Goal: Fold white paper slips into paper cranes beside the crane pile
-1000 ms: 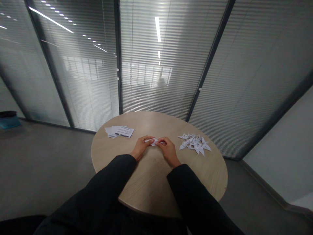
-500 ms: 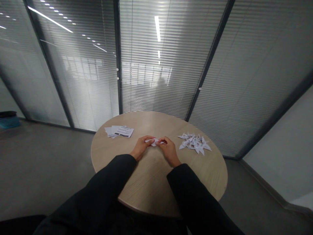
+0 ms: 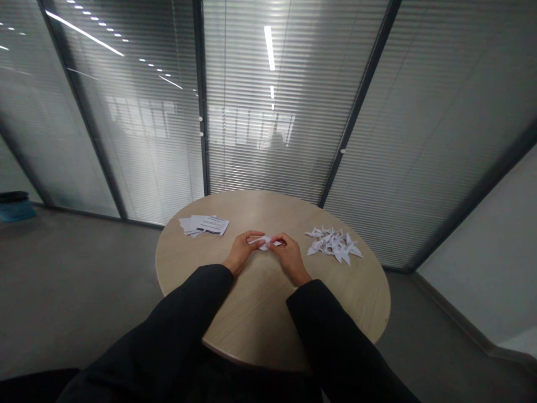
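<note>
Head view: near the middle of the table [image 3: 260,302], a small white paper [image 3: 265,244] is pinched in the grip of both the left hand [image 3: 243,249] and the right hand [image 3: 289,258], its folding seemingly unfinished. Folded paper shapes [image 3: 334,245] lie finished at the table's right; printed sheets [image 3: 211,224], flat and apparently unworked, lie at its left. Well left of the table stands a blue bin [image 3: 17,210], contents hidden.

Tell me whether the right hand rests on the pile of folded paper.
No, the right hand holds white paper to the left of the pile.
</note>
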`<action>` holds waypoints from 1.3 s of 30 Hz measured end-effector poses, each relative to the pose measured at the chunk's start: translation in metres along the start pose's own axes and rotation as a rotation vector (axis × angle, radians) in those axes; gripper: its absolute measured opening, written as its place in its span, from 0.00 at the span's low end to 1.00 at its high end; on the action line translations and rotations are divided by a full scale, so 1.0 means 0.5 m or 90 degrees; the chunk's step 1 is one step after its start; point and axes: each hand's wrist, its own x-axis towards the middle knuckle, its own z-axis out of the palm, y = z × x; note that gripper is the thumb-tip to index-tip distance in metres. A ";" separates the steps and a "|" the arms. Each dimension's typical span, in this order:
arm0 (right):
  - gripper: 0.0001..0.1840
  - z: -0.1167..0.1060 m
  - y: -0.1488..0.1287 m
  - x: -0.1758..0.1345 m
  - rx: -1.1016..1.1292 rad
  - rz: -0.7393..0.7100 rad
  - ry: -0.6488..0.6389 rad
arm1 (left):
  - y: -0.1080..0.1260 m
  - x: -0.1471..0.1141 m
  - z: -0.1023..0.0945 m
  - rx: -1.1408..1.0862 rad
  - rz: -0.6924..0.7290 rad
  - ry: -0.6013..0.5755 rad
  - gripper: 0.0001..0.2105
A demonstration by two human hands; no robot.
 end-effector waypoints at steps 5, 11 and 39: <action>0.16 -0.003 -0.008 -0.001 0.046 0.027 -0.002 | 0.008 -0.005 0.003 -0.016 -0.005 0.001 0.24; 0.17 -0.006 -0.006 -0.002 0.067 0.040 0.030 | 0.003 -0.006 -0.003 0.011 -0.027 -0.002 0.26; 0.26 -0.002 -0.012 -0.007 0.084 0.051 -0.028 | 0.027 -0.018 0.010 -0.021 -0.027 0.024 0.21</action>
